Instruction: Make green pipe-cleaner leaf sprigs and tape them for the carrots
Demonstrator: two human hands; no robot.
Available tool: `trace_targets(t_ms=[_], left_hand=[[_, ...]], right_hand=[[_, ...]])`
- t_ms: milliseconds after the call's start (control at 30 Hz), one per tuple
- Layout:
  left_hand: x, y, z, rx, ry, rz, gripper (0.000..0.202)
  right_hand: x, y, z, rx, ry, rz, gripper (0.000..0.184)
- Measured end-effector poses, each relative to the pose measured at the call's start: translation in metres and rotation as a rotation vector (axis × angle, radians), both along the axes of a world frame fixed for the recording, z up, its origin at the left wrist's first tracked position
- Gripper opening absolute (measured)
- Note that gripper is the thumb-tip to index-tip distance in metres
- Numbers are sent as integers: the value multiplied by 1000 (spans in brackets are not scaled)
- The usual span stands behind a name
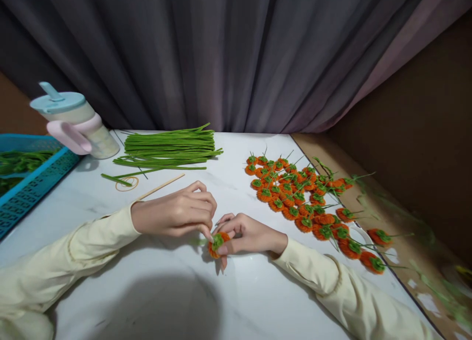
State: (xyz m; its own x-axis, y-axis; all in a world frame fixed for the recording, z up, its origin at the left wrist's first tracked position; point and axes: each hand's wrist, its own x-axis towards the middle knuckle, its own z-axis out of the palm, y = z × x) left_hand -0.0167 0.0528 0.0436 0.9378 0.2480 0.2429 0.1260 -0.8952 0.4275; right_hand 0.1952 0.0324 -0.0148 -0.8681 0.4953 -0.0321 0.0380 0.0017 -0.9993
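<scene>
right hand (250, 234): fingers closed on a small orange piece (213, 248) with a green top, thumb over its right side. the piece is held just above the near middle of the surface (273, 291); its underside and far side are hidden by the fingers. left hand (180, 209): thumb and index tips at the green top, other fingers curled. can't tell if they pinch it or only touch, contact spot is too small.

right part of the surface: cluster of finished-looking orange pieces (291, 185), overlapping, so no clean count. their thin stems blur out past the right edge. a white curved item (364, 234) sits among them, mostly covered.

far left: green strips (169, 145) in a pile, a thin loop (127, 184) partly under a stray strip. wooden stick (164, 185) nearby, lower end hidden behind the left wrist. tumbler (84, 126) beside a blue basket (37, 190); basket is cut off by the frame, greenery inside hard to make out. both sleeves run out of frame.
</scene>
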Motion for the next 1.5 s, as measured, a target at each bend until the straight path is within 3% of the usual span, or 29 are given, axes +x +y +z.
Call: trace_targets(t_ms=[167, 333, 400, 533, 600, 767, 867, 967, 1100, 1267, 1367, 1433, 1500], left_hand=[[2, 0, -2, -47, 3, 10, 36], [3, -1, -2, 76, 37, 55, 37], [3, -1, -1, 135, 50, 93, 36], [3, -3, 0, 210, 70, 210, 33], [4, -4, 1, 241, 70, 243, 31], [6, -8, 2, 418, 26, 242, 30], [7, -10, 2, 542, -14, 231, 31], [9, -12, 0, 621, -24, 329, 31], [14, -13, -8, 464, -29, 541, 33], [17, -14, -19, 202, -57, 637, 36], [18, -14, -18, 180, -80, 658, 34], [21, -13, -14, 193, -97, 661, 34], [26, -13, -8, 217, -101, 650, 36]], right_hand=[[0, -1, 3, 13, -13, 15, 26], [0, -4, 3, 9, -8, -59, 19], [-3, -7, 0, 68, -27, -189, 16], [-9, -17, -6, 361, -88, -563, 9], [-11, -21, -7, 457, -93, -645, 8], [-10, -23, -6, 375, 19, -538, 36], [-10, -23, -6, 288, 79, -498, 32], [-10, -22, -7, 280, 63, -573, 27], [-10, -23, -9, 451, 65, -738, 31], [-12, -24, -10, 583, 57, -808, 37], [-8, -24, -3, 572, -32, -797, 49], [3, -28, 7, 588, -88, -767, 64], [21, -40, 20, 633, -174, -758, 66]])
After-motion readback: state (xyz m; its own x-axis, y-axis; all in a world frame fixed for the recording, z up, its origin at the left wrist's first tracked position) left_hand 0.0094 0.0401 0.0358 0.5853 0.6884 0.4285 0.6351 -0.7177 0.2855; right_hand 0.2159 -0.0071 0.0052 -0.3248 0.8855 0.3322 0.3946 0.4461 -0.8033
